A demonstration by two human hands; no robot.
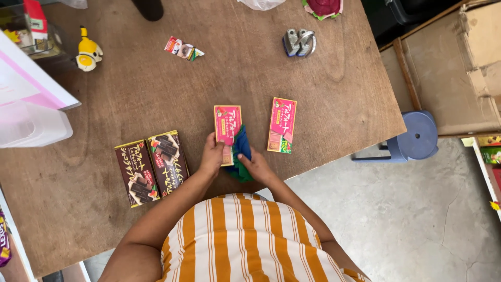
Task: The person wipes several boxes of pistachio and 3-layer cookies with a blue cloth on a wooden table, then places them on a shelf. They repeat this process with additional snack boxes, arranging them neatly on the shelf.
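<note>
- Near the desk's [104,104] front edge, just ahead of the person's striped orange-and-white shirt, both hands meet over a pink box.
- The left hand [211,156] holds the lower left corner of the pink box [227,125], its grip closed on the box with the fingers curled over the edge.
- This pink box lies flat on the desk, long side running away from the person, its lower end covered by the hands.
- The right hand [257,166] presses a blue and green cloth [241,149] against the right side of the same box; its grip is closed on the cloth.
- The cloth touches the box's lower right edge and hangs partly over the desk's front edge.
- A second pink box [282,125] lies just to the right, apart from the first and slightly tilted, close to the desk's front right corner.
- Two dark brown boxes [151,167] lie side by side and touching, to the left of the hands, near the front edge.
- A small torn wrapper [183,50] lies further back, toward the middle of the desk.
- A grey metal object [299,42] sits near the far edge, toward the right.
- A yellow toy figure [88,51] stands near the far left corner, beside a clear plastic container [31,125] and a white and pink sheet [31,78].
- A blue plastic stool [415,138] stands on the concrete floor beyond the desk's right edge.
</note>
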